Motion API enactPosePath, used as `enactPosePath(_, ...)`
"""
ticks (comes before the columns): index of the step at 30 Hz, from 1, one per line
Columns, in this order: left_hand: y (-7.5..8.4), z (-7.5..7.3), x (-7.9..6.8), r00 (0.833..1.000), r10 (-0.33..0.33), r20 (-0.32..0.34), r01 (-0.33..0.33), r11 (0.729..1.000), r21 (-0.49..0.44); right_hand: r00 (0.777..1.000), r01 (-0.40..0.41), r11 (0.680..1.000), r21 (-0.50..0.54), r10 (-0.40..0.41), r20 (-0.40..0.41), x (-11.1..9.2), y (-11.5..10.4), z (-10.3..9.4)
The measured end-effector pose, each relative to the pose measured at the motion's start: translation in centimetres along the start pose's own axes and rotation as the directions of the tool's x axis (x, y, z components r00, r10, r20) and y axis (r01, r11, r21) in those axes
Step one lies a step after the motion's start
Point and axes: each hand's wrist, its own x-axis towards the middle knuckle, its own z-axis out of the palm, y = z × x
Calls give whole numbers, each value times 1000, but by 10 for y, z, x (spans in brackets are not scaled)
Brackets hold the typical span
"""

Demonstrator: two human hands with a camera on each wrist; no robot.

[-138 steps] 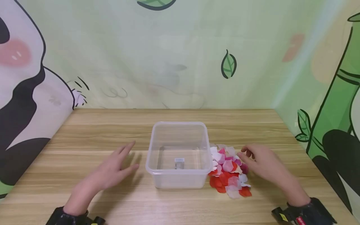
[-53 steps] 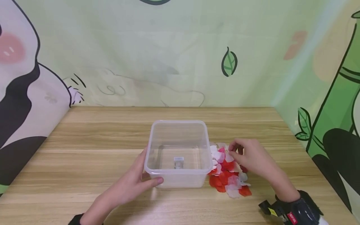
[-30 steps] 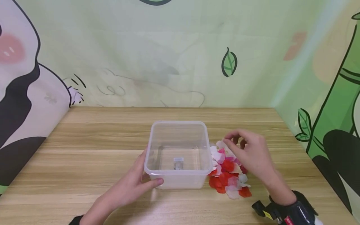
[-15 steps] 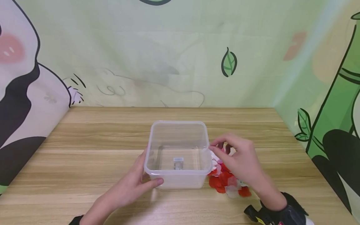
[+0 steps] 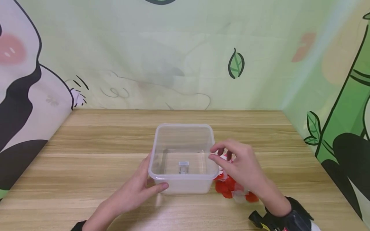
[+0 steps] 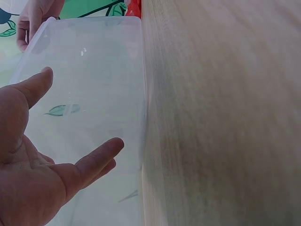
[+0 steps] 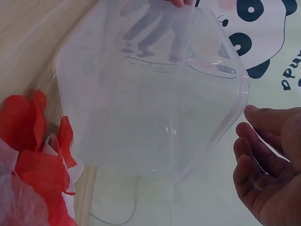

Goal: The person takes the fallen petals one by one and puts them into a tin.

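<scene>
A clear plastic box [image 5: 185, 185] stands open-topped on the table. My left hand [image 5: 131, 195] rests against its near left corner, thumb on the front wall and the other fingers along the left side. Through the wall in the right wrist view, those fingers appear spread and fairly straight. My right hand [image 5: 244, 162] is over the box's right rim, thumb and index finger parted, with no petal visible between them. Beneath it lies a pile of red, pink and white flower petals [image 5: 226, 186], partly hidden by the hand and also seen in the right wrist view.
A small clear piece with a pale top [image 5: 183, 166] shows through the box near its front wall. The wood-grain table [image 5: 110, 134] runs back to a printed cloth backdrop [image 5: 173, 57] with pandas, leaves and bamboo.
My left hand came in from the left to the box and stayed there. My right hand picked at the petals, rose, moved left to the rim, and its thumb and index finger parted.
</scene>
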Motion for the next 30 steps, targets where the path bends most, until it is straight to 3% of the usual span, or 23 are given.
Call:
enactPosePath(8,0,0,-1,1000,-14,-6,14,1000,15,1000,-15,999,-31,15,-23,1,4,-7)
enactPosePath(18,0,0,-1,1000,-18,-9,19,999,31,977,-175,970,-169,192,92,0,15,-22)
enactPosePath(22,0,0,-1,1000,-18,-10,19,999,36,933,-252,936,-246,302,193,-2,19,-28)
enactPosePath(26,0,0,-1,1000,-18,-7,18,999,32,857,-316,898,-308,409,313,-6,23,-33)
enactPosePath(30,1,0,-1,1000,-20,-5,20,999,32,792,-317,877,-361,455,408,-11,28,-36)
